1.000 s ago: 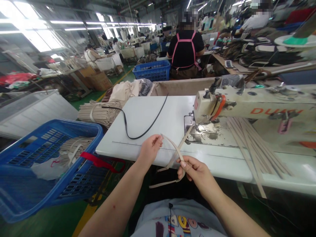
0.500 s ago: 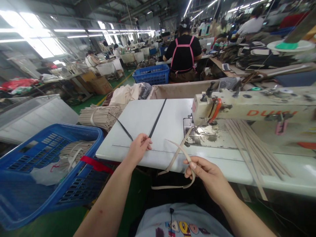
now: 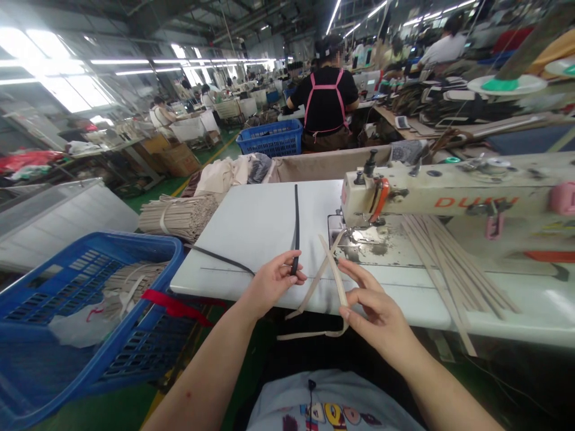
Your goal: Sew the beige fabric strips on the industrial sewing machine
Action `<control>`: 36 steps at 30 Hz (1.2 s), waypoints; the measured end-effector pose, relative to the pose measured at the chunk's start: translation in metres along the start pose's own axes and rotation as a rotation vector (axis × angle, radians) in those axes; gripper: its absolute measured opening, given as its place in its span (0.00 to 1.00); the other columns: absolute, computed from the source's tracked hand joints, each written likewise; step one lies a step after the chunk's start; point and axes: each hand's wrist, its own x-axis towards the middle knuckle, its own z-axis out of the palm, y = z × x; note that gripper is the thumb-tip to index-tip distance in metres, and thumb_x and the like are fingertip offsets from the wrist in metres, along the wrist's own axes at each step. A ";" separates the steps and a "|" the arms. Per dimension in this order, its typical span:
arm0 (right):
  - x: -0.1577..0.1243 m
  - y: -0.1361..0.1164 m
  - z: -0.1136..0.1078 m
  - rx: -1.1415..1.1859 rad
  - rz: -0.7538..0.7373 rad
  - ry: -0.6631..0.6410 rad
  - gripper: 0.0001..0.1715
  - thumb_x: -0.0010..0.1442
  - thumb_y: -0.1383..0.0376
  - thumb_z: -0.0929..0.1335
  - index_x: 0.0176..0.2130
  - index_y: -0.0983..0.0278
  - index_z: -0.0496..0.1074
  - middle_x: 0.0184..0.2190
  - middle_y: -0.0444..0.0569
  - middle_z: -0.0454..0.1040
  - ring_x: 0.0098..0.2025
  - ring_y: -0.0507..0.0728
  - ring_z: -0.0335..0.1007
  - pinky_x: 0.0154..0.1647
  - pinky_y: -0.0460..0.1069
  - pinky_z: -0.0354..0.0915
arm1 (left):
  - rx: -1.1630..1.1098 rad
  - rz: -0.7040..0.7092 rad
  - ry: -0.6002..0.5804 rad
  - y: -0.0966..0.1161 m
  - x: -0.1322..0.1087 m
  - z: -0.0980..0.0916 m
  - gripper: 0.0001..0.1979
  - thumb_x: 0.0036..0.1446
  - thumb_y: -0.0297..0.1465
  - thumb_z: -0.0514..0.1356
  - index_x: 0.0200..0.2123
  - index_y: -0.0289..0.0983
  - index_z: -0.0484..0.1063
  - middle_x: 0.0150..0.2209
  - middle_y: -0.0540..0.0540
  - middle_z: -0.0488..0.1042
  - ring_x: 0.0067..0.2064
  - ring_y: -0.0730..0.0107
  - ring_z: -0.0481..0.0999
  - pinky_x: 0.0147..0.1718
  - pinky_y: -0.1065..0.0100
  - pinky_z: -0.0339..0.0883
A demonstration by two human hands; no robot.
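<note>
My left hand (image 3: 277, 279) pinches a narrow black strap (image 3: 297, 224) close to one end, over the white tabletop (image 3: 251, 221). The strap runs away toward the table's far side, and a black length also trails left past the table edge. Between the thumb and fingers of my right hand (image 3: 375, 308) is a beige strip (image 3: 336, 278), its free end pointing up and its other part hanging below the table's front edge. Another beige length reaches from under the needle area of the sewing machine (image 3: 404, 194), crossing behind the held strip.
Several loose beige strips (image 3: 449, 263) lie right of the needle. At the left stands a blue basket (image 3: 166, 254) holding a strip bundle and a plastic bag. A tied bundle of strips (image 3: 177, 215) sits beyond the table's left edge. A person in a black shirt (image 3: 330, 99) works ahead.
My left hand has moved right with the black strap, whose end now shows at the fingertips. My right hand has shifted its fingers, and the beige strip stands straighter.
</note>
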 end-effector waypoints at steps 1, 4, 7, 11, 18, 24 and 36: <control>-0.001 -0.002 -0.001 -0.016 -0.017 -0.016 0.16 0.63 0.56 0.73 0.27 0.61 0.74 0.71 0.52 0.59 0.68 0.70 0.59 0.69 0.64 0.56 | 0.010 -0.001 -0.002 -0.001 0.000 0.001 0.29 0.51 0.28 0.69 0.58 0.36 0.73 0.43 0.43 0.76 0.44 0.63 0.81 0.49 0.59 0.74; -0.004 -0.008 -0.002 -0.025 -0.058 -0.067 0.17 0.65 0.59 0.71 0.26 0.61 0.70 0.70 0.52 0.61 0.71 0.70 0.56 0.69 0.66 0.56 | 0.072 0.015 -0.006 -0.004 0.001 0.002 0.30 0.50 0.26 0.69 0.58 0.36 0.73 0.44 0.42 0.79 0.46 0.62 0.81 0.48 0.61 0.73; -0.004 -0.011 -0.004 -0.038 -0.086 -0.103 0.15 0.67 0.60 0.70 0.28 0.60 0.72 0.66 0.54 0.68 0.74 0.69 0.50 0.73 0.68 0.48 | 0.107 0.026 -0.009 -0.004 0.001 0.003 0.30 0.49 0.25 0.69 0.58 0.36 0.74 0.45 0.41 0.80 0.45 0.63 0.81 0.47 0.62 0.73; -0.003 -0.016 -0.007 -0.003 -0.073 -0.171 0.12 0.67 0.59 0.70 0.32 0.59 0.78 0.61 0.54 0.73 0.73 0.69 0.52 0.73 0.69 0.49 | 0.066 -0.004 -0.009 -0.003 0.000 0.003 0.31 0.47 0.26 0.71 0.57 0.36 0.74 0.45 0.41 0.80 0.43 0.65 0.81 0.47 0.62 0.74; -0.007 -0.012 -0.005 0.296 0.047 -0.143 0.14 0.65 0.51 0.71 0.39 0.58 0.78 0.50 0.55 0.77 0.55 0.66 0.73 0.59 0.61 0.67 | 0.080 0.003 0.015 -0.011 0.001 0.005 0.28 0.47 0.29 0.73 0.54 0.37 0.75 0.38 0.45 0.77 0.46 0.60 0.80 0.42 0.64 0.75; -0.009 0.001 0.006 0.653 0.268 -0.020 0.20 0.59 0.52 0.76 0.46 0.56 0.70 0.40 0.48 0.78 0.42 0.59 0.78 0.50 0.58 0.72 | 0.182 0.089 0.077 -0.014 0.004 0.006 0.19 0.48 0.33 0.73 0.44 0.37 0.81 0.64 0.38 0.63 0.39 0.72 0.76 0.41 0.64 0.77; -0.011 0.000 0.010 0.852 0.360 -0.037 0.20 0.61 0.50 0.75 0.46 0.56 0.70 0.35 0.45 0.78 0.37 0.56 0.77 0.48 0.56 0.72 | 0.494 0.271 0.097 -0.003 -0.001 0.002 0.13 0.67 0.39 0.59 0.49 0.40 0.78 0.57 0.40 0.75 0.59 0.56 0.72 0.60 0.57 0.63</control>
